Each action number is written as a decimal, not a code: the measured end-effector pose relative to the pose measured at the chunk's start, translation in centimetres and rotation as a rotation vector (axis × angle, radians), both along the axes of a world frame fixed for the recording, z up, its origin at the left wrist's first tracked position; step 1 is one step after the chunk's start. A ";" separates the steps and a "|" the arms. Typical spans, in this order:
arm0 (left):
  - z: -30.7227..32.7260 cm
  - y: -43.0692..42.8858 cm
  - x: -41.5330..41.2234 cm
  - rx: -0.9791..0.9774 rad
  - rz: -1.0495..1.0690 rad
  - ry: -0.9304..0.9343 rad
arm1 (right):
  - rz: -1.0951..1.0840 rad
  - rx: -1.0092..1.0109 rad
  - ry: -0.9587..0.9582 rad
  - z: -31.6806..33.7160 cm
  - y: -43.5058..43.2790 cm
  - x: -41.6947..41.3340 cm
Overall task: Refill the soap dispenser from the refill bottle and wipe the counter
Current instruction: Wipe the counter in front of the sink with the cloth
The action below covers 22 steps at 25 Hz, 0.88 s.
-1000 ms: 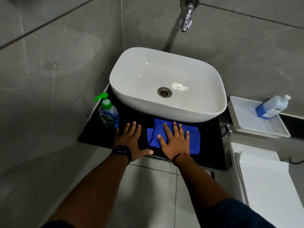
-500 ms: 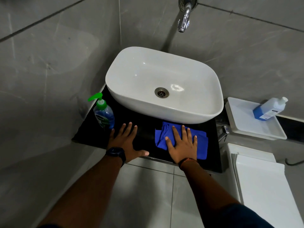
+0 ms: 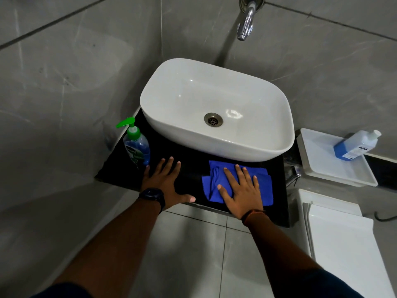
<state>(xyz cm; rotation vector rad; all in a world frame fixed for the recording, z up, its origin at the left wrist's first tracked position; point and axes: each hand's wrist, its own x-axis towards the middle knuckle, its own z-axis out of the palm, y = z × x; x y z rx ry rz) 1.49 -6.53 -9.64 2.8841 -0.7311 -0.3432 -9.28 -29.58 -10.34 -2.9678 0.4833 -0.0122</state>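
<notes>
We see the white basin [image 3: 214, 145] sitting on a black worktop [image 3: 193, 168], and we place everything else by it. In front of the basin, on the strip of worktop nearest the person, a blue cloth [image 3: 265, 186] lies spread and partly bunched. The right hand [image 3: 242, 190] rests flat on that cloth, palm down; its grip is fully open, fingers straight and fanned, pressing the cloth rather than clutching it. The left hand [image 3: 165, 186] lies flat on the bare worktop in front of the basin's left end, its grip just as open, fingers spread, thumb out over the worktop's edge, holding nothing. There is a dark watch [image 3: 152, 195] on the left wrist and a thin band [image 3: 252, 214] on the right.

The soap dispenser [image 3: 136, 147], clear with blue liquid and a green pump, stands upright at the basin's left front corner, just beside the left hand's little finger; we cannot tell whether they touch. The refill bottle [image 3: 354, 145], with blue liquid low in it and a white cap on, lies tilted in a white tray [image 3: 335, 175] to the right of the basin, well apart from both hands.

Above the basin's far side a chrome tap [image 3: 245, 24] comes out of the grey tiled wall, and a metal drain [image 3: 213, 119] shows in the basin's floor
</notes>
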 end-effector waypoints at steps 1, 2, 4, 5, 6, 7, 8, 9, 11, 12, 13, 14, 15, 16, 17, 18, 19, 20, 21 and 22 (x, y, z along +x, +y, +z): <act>0.2 0.0 0.1 0.005 -0.002 0.008 | -0.070 0.002 0.000 -0.1 0.0 0.0; 0.4 -0.1 0.1 0.016 -0.009 0.020 | -0.147 0.002 -0.006 -0.1 0.4 0.3; 1.0 -0.4 0.4 0.045 -0.020 0.054 | -0.266 0.006 -0.024 -0.3 2.2 1.4; 1.2 -0.6 0.4 0.059 -0.020 0.068 | -0.274 0.013 -0.030 -0.4 3.3 2.0; 1.3 -0.7 0.5 0.069 -0.018 0.079 | -0.239 0.016 -0.035 -0.5 4.2 2.5; 1.5 -0.8 0.5 0.074 -0.015 0.088 | -0.171 0.014 -0.041 -0.5 4.7 2.8; 1.6 -0.8 0.5 0.076 -0.015 0.094 | -0.090 0.010 -0.048 -0.5 4.7 2.9; 1.6 -0.8 0.5 0.075 -0.016 0.092 | -0.012 0.001 -0.056 -0.5 4.2 2.7; 1.6 -0.7 0.4 0.069 -0.017 0.082 | 0.085 -0.018 -0.068 -0.5 2.6 1.9; 1.6 -0.7 0.4 0.067 -0.017 0.084 | 0.082 -0.027 -0.066 -0.5 1.8 1.3; 1.6 -0.6 0.4 0.067 -0.016 0.086 | 0.042 -0.031 -0.061 -0.6 1.3 0.9; 1.5 -0.6 0.3 0.068 -0.015 0.087 | -0.018 -0.026 -0.058 -0.6 1.1 0.8; 1.5 -0.6 0.3 0.069 -0.015 0.085 | -0.081 -0.016 -0.057 -0.6 1.3 1.0; 1.4 -0.6 0.2 0.070 -0.013 0.083 | -0.137 -0.003 -0.056 -0.6 1.8 1.3; 1.4 -0.6 0.2 0.070 -0.010 0.082 | -0.175 0.011 -0.051 -0.6 2.5 1.8; 1.3 -0.6 0.3 0.068 -0.007 0.081 | -0.184 0.023 -0.042 -0.5 3.1 2.3; 1.3 -0.6 0.3 0.067 -0.005 0.082 | -0.159 0.034 -0.038 -0.5 3.6 2.5; 1.2 -0.7 0.2 0.068 -0.005 0.083 | -0.103 0.050 -0.050 -0.4 3.9 2.6; 1.2 -0.7 0.2 0.069 -0.005 0.082 | -0.028 0.084 -0.091 -0.4 3.9 2.5; 1.2 -0.7 0.3 0.069 -0.004 0.083 | 0.043 0.135 -0.154 -0.3 3.8 2.1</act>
